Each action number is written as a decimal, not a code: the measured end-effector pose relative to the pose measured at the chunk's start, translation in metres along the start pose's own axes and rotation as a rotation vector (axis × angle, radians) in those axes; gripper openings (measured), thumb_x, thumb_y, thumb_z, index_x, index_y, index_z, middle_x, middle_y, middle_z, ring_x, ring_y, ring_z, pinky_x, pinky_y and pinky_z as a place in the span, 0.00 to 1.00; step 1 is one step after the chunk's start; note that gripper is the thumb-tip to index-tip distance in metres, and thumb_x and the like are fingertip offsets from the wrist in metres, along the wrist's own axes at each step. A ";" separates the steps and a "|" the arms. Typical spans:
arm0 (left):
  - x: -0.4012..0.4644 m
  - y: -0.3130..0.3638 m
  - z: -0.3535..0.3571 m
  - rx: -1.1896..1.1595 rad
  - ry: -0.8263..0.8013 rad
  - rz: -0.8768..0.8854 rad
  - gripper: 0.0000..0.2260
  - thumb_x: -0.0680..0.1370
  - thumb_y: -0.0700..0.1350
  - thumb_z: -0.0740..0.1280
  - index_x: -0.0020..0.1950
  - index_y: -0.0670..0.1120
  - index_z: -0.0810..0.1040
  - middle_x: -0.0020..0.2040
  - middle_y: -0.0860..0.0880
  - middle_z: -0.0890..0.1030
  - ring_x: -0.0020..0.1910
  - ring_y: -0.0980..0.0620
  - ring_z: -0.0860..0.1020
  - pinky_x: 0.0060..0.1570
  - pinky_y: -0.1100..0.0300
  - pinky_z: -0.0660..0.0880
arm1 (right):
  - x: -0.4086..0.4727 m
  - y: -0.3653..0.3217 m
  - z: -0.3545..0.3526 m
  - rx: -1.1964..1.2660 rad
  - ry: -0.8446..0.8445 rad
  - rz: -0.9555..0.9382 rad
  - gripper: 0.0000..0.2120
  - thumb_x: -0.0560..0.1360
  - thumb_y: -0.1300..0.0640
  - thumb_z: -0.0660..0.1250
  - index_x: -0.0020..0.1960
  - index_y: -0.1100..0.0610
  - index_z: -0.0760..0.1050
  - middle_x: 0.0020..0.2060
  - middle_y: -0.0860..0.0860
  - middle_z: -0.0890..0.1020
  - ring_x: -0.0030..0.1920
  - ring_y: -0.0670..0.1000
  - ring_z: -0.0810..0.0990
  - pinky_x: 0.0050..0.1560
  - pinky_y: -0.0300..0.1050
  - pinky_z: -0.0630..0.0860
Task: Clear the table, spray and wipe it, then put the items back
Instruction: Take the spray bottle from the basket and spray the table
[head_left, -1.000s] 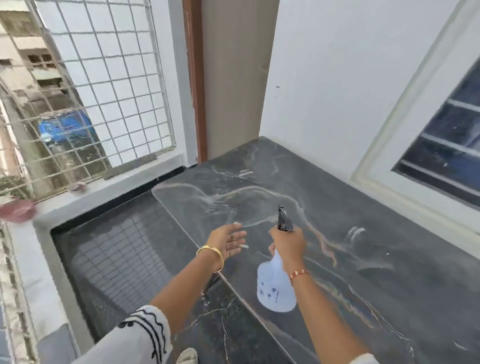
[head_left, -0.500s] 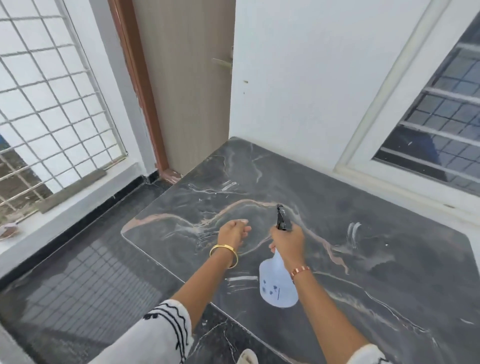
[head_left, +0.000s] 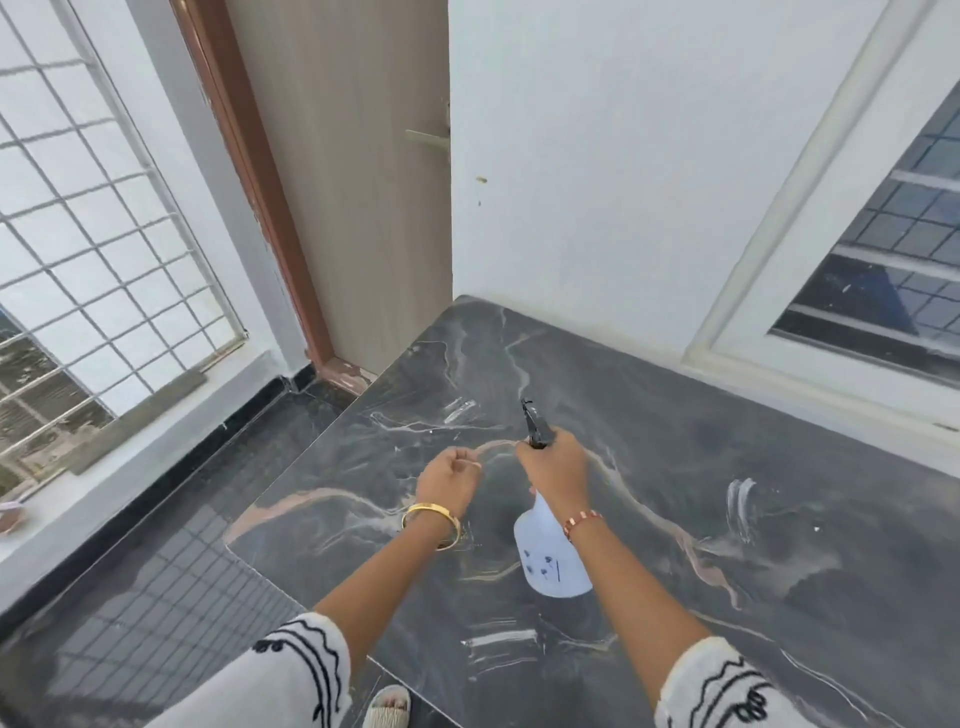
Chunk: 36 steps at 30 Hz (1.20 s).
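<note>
A dark grey marble table (head_left: 701, 415) with pale veins fills the middle and right of the head view. My right hand (head_left: 553, 467) grips the black trigger head of a pale blue spray bottle (head_left: 550, 561), held above the tabletop with the nozzle pointing away from me. My left hand (head_left: 449, 480) hovers just left of the bottle, its fingers curled into a loose fist with nothing visible in it. Nothing else lies on the tabletop.
A white wall and a framed window (head_left: 883, 270) run along the table's far side. A beige door (head_left: 353, 182) with a handle stands at the table's left corner. A grilled window (head_left: 93, 249) and dark tiled floor (head_left: 156, 597) lie to the left.
My left hand has gone from open fingers to a curled fist beside the bottle. The view has swung right, and both hands have moved further in over the table.
</note>
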<state>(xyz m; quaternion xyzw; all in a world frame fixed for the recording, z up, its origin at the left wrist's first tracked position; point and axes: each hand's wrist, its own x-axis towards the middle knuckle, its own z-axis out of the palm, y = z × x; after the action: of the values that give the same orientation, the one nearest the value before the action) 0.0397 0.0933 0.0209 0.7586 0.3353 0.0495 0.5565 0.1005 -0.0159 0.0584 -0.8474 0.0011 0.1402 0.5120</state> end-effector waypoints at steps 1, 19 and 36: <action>0.009 0.001 -0.004 0.077 -0.029 0.028 0.05 0.76 0.41 0.62 0.49 0.48 0.75 0.47 0.46 0.79 0.45 0.49 0.76 0.46 0.58 0.72 | 0.004 -0.002 0.003 -0.025 0.014 0.004 0.14 0.68 0.60 0.66 0.28 0.51 0.65 0.23 0.48 0.70 0.29 0.54 0.70 0.34 0.49 0.74; 0.080 -0.021 -0.038 0.361 -0.193 0.221 0.14 0.75 0.42 0.64 0.61 0.44 0.74 0.63 0.45 0.76 0.63 0.46 0.73 0.66 0.52 0.68 | 0.019 -0.006 0.025 -0.304 0.180 0.099 0.20 0.72 0.53 0.65 0.25 0.54 0.62 0.21 0.49 0.68 0.25 0.50 0.66 0.27 0.42 0.61; 0.083 -0.021 -0.024 0.325 -0.223 0.234 0.13 0.76 0.41 0.64 0.61 0.45 0.74 0.62 0.47 0.76 0.65 0.49 0.71 0.67 0.55 0.66 | 0.011 0.017 0.025 -0.340 0.026 0.151 0.13 0.69 0.56 0.68 0.29 0.55 0.68 0.27 0.53 0.75 0.33 0.60 0.79 0.40 0.51 0.79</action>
<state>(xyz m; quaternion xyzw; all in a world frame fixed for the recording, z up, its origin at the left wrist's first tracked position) 0.0839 0.1630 -0.0131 0.8729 0.1850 -0.0249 0.4508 0.1021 -0.0008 0.0298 -0.9210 0.0479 0.1655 0.3494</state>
